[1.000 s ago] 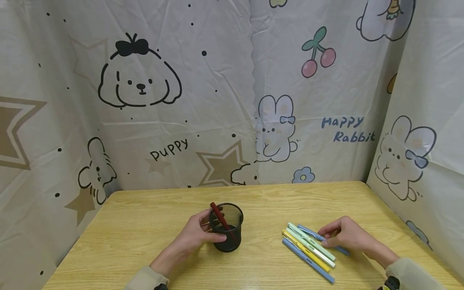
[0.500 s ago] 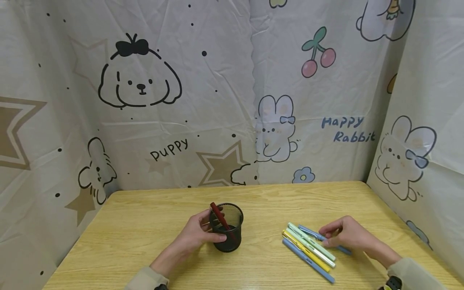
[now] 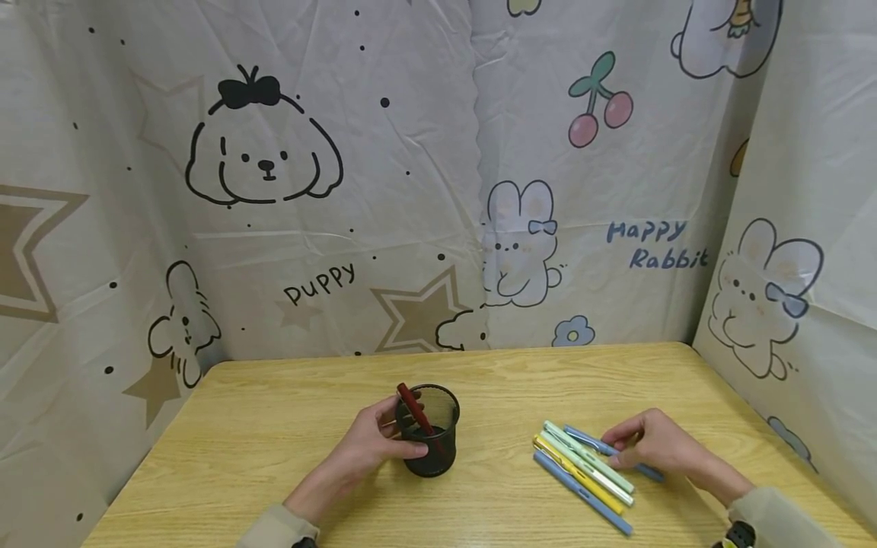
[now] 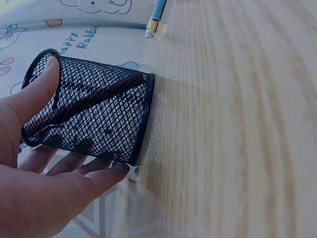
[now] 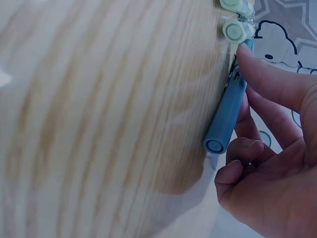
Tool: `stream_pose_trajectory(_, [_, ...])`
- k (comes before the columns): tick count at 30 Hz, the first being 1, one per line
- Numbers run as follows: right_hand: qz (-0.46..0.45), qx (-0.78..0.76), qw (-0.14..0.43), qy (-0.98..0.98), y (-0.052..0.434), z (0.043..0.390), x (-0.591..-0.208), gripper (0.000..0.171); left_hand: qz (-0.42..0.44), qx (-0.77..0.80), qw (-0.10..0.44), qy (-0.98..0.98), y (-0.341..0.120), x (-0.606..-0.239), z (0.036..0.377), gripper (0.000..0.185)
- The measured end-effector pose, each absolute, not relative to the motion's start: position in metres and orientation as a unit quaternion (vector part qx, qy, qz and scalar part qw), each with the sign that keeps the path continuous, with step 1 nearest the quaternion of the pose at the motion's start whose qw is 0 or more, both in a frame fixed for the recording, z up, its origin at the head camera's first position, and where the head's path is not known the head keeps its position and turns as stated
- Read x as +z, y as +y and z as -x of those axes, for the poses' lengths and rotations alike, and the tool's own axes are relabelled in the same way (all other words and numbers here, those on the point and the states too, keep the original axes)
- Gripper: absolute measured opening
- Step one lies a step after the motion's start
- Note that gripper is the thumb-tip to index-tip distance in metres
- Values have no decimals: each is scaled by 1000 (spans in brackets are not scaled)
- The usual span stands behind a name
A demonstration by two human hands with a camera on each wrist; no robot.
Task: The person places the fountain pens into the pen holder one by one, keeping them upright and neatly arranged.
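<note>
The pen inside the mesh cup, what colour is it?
Dark red pen; the head view shows it best.

On the wooden counter, a black mesh cup stands upright with a red pen leaning inside it. The left hand wraps its grip around the cup from the cup's left side. Well to the right of the cup lies a cluster of pens in green, yellow and blue. The right hand rests at the far side of that cluster from the cup, fingers on a blue pen.
</note>
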State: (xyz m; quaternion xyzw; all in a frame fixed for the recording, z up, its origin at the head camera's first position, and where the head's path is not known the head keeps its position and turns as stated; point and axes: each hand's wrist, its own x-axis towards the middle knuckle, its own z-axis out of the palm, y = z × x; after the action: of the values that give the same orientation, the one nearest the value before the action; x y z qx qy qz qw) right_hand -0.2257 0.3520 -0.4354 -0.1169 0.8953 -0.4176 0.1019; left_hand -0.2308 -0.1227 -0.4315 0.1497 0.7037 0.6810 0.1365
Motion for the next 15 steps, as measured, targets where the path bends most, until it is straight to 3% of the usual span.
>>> stream_pose_trajectory(15, [114,-402,79,905,344,225,-434,26,-159,685,140,697,-124,-433,232,85])
